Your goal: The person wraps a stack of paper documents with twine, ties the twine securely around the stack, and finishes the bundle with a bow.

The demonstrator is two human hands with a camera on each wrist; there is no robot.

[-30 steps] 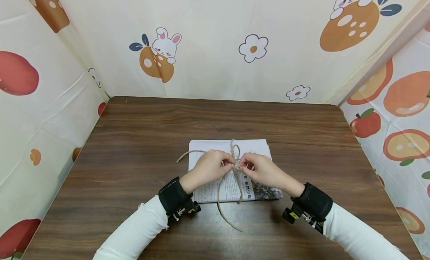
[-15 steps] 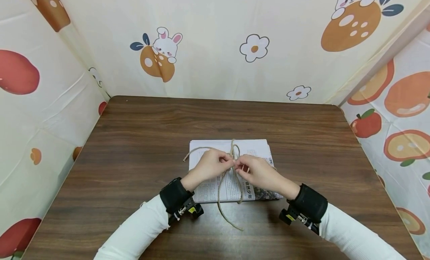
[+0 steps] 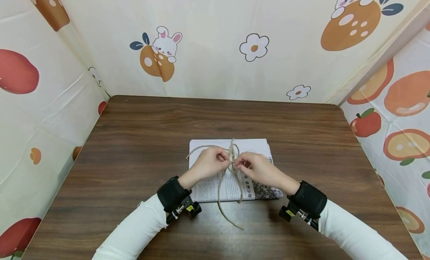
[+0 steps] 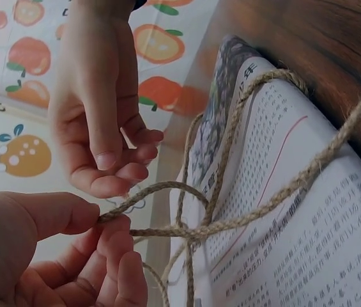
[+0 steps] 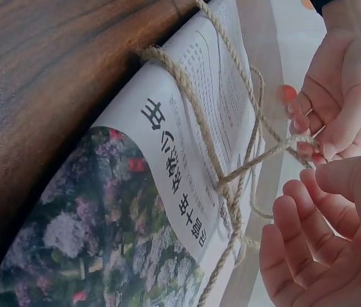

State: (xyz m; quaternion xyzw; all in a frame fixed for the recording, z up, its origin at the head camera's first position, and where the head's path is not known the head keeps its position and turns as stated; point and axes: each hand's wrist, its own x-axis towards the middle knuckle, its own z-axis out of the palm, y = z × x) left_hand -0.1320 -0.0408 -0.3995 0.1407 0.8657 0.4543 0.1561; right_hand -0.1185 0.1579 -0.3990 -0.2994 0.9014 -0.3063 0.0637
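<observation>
A bundle of folded newspapers (image 3: 209,191) lies flat on the table, with jute twine (image 3: 220,200) crossing its top. My left hand (image 3: 211,163) is over the crossing; in the left wrist view its thumb and index finger pinch a bent piece of twine (image 4: 148,192) raised above the paper. My right hand (image 3: 256,168) is close beside it, fingers loosely bent. Nothing shows between the right fingers (image 4: 135,173) in the left wrist view. In the head view, the hands partly cover the crossing. One loose twine tail arcs left, another runs past the near edge.
The brown wood-grain table (image 3: 151,129) extends around the bundle. Behind it stands a cream printed curtain (image 3: 208,58), with fruit-patterned sheets (image 3: 393,140) at the sides. Black straps (image 3: 173,194) with small cameras are on both wrists.
My right hand has shifted slightly left, meeting the left fingertips half a second ago, then parting a little. The left-hand twine tail has been drawn a little inward.
</observation>
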